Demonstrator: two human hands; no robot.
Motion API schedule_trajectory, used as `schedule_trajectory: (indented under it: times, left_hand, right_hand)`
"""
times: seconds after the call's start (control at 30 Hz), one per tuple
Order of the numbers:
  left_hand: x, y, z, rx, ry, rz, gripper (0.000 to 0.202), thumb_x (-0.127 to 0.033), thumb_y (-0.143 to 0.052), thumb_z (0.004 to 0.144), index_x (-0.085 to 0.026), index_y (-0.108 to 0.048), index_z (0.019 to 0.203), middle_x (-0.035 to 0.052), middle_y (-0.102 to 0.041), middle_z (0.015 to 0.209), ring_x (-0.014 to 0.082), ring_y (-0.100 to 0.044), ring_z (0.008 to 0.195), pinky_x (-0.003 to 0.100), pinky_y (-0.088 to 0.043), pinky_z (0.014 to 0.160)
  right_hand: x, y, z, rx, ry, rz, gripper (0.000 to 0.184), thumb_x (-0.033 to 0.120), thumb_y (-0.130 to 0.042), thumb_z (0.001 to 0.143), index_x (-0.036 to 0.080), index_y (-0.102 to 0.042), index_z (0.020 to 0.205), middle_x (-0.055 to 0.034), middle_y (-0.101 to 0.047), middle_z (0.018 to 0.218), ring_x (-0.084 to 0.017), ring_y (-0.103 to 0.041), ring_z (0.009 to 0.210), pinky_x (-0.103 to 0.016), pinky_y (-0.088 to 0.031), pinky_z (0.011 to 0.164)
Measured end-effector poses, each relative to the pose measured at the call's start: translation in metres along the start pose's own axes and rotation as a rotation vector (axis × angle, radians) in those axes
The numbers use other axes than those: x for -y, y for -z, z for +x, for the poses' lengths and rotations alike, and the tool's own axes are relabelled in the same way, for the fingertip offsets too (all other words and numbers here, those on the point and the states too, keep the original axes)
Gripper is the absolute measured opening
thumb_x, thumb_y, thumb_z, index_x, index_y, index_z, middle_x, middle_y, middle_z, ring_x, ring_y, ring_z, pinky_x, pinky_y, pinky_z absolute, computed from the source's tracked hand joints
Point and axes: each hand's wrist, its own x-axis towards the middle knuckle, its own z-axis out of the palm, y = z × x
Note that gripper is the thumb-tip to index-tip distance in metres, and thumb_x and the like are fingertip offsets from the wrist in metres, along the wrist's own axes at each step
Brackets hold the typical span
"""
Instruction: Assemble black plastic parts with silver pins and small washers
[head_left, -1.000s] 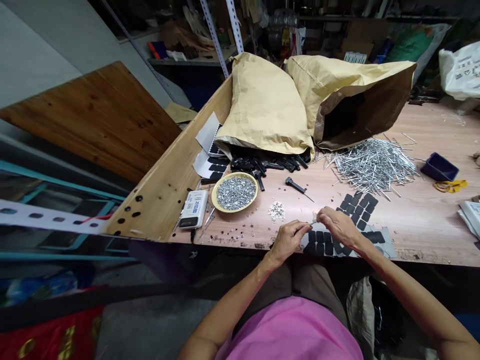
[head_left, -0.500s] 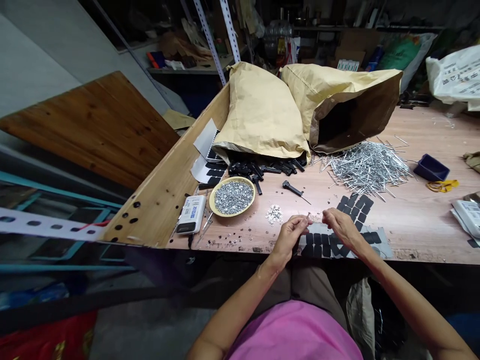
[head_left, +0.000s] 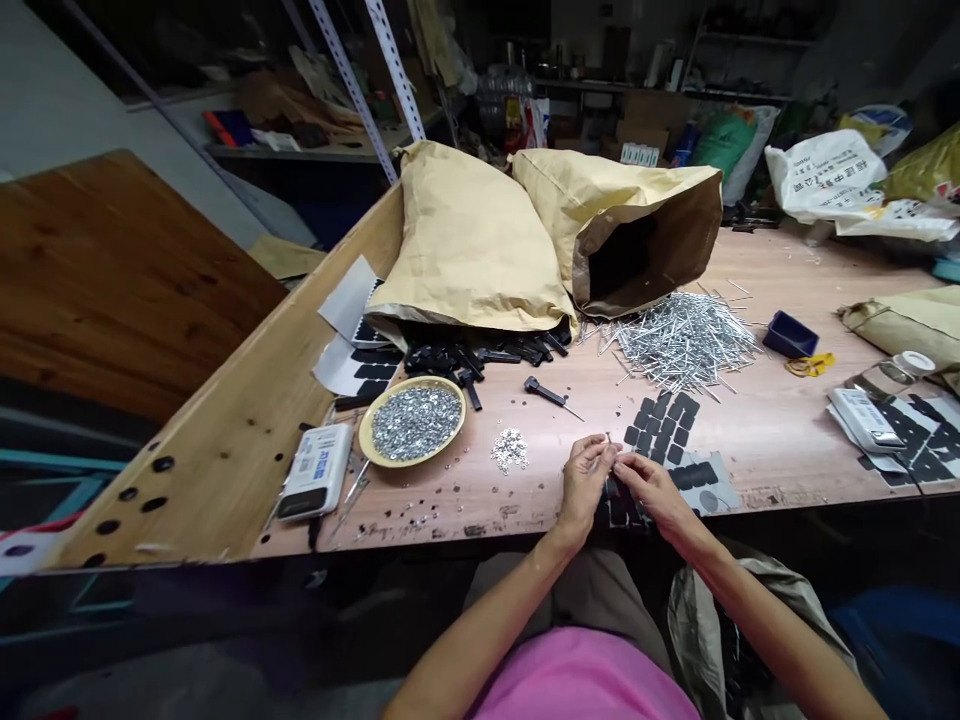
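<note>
My left hand [head_left: 583, 487] is closed in a pinch near the table's front edge. A thin metal pin [head_left: 609, 437] sticks up from its fingertips. My right hand [head_left: 654, 488] has its thumb and fingers pressed together right beside the left fingertips. Whatever the right fingers hold is too small and hidden to make out. Black rounded pads [head_left: 660, 428] on a backing sheet lie beyond and below the hands. A small heap of flat metal washers [head_left: 510, 451] is to the left. Farther back lies a black plastic piece [head_left: 545, 391] with a thin rod jutting from it.
A yellow bowl [head_left: 369, 447] of small metal parts stands left, near a white device [head_left: 318, 470]. Several long metal pins [head_left: 682, 342] are heaped before an open paper sack [head_left: 649, 185]. Another sack [head_left: 472, 240] covers black pieces. A blue tray [head_left: 791, 335] sits right.
The view has swung right, so the table things appear farther left. My right hand has come in from the side, and its fingertips now meet those of my left hand.
</note>
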Motion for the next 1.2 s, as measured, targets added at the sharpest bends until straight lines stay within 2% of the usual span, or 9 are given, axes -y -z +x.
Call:
schedule_trajectory:
  times: [0.13,0.23,0.33,0.43,0.67,0.83,1.0,1.13,1.2]
  left_hand:
    - [0.002,0.014,0.036,0.015,-0.092,0.547,0.023,-0.024,-0.057,0.083,-0.020,-0.072,0.101,0.0100,-0.060,0.110,0.0228,-0.055,0.105,0.036,-0.050,0.086]
    - [0.003,0.035,0.072,-0.034,-0.295,1.021,0.028,-0.013,-0.053,0.084,-0.020,-0.070,0.106,0.0116,-0.059,0.116,0.0267,-0.050,0.110,0.041,-0.048,0.087]
    - [0.012,0.053,0.103,0.023,-0.548,1.325,0.033,-0.005,-0.049,0.083,-0.022,-0.070,0.101,0.0103,-0.061,0.115,0.0287,-0.047,0.114,0.045,-0.043,0.093]
    - [0.023,0.062,0.121,0.176,-0.759,1.464,0.023,-0.010,-0.052,0.083,-0.023,-0.069,0.092,0.0083,-0.063,0.108,0.0282,-0.048,0.111,0.045,-0.043,0.092]
    - [0.030,0.074,0.134,0.310,-0.924,1.475,0.013,-0.016,-0.055,0.084,-0.021,-0.063,0.075,0.0076,-0.063,0.088,0.0239,-0.054,0.091,0.041,-0.046,0.083]
    - [0.021,0.073,0.133,0.315,-1.052,1.400,0.016,-0.014,-0.048,0.088,-0.021,-0.061,0.083,0.0063,-0.065,0.089,0.0226,-0.055,0.095,0.045,-0.041,0.094]
    - [-0.005,0.051,0.117,0.276,-1.185,1.222,0.020,-0.014,-0.040,0.092,-0.022,-0.059,0.090,0.0017,-0.064,0.078,0.0146,-0.057,0.077,0.037,-0.044,0.090]
    - [-0.024,0.027,0.093,0.275,-1.124,1.090,0.021,-0.019,-0.040,0.093,-0.022,-0.061,0.090,0.0028,-0.064,0.078,0.0120,-0.058,0.070,0.022,-0.045,0.065]
    - [-0.031,0.018,0.079,0.274,-1.030,1.002,0.020,-0.022,-0.042,0.093,-0.022,-0.062,0.090,0.0036,-0.064,0.080,0.0119,-0.060,0.071,0.021,-0.045,0.061]
  right_hand:
    - [-0.018,0.052,0.019,-0.271,0.214,-0.568,0.028,0.040,-0.048,0.088,0.022,-0.068,0.089,-0.0055,-0.061,0.085,-0.018,-0.054,0.074,-0.030,-0.041,0.066]
    - [-0.030,0.093,0.037,-0.445,0.373,-1.067,0.025,0.027,-0.045,0.090,0.022,-0.069,0.090,-0.0086,-0.061,0.087,-0.020,-0.050,0.076,-0.030,-0.038,0.065]
    - [-0.039,0.123,0.053,-0.437,0.457,-1.412,0.024,0.017,-0.044,0.089,0.021,-0.068,0.089,-0.0094,-0.061,0.085,-0.021,-0.047,0.076,-0.029,-0.035,0.062]
    - [-0.045,0.140,0.066,-0.333,0.471,-1.585,0.025,0.009,-0.042,0.088,0.018,-0.066,0.086,-0.0091,-0.062,0.082,-0.021,-0.047,0.078,-0.028,-0.034,0.061]
    - [-0.055,0.157,0.085,-0.216,0.460,-1.610,0.026,0.014,-0.041,0.092,0.017,-0.062,0.078,-0.0070,-0.059,0.075,-0.019,-0.049,0.077,-0.026,-0.033,0.056]
    - [-0.060,0.155,0.086,-0.227,0.494,-1.585,0.027,0.015,-0.039,0.093,0.017,-0.059,0.076,-0.0077,-0.057,0.077,-0.019,-0.048,0.076,-0.025,-0.032,0.053]
    - [-0.071,0.141,0.066,0.108,0.828,-1.486,0.028,0.008,-0.034,0.093,0.015,-0.060,0.083,-0.0053,-0.054,0.073,-0.016,-0.046,0.071,-0.024,-0.035,0.053]
    - [-0.068,0.141,0.066,-0.014,0.633,-1.476,0.031,0.007,-0.032,0.092,0.013,-0.059,0.080,-0.0069,-0.054,0.075,-0.016,-0.045,0.069,-0.023,-0.033,0.047]
    - [-0.065,0.141,0.068,0.035,0.602,-1.440,0.029,0.008,-0.033,0.092,0.013,-0.059,0.080,-0.0076,-0.056,0.076,-0.016,-0.046,0.070,-0.023,-0.034,0.047]
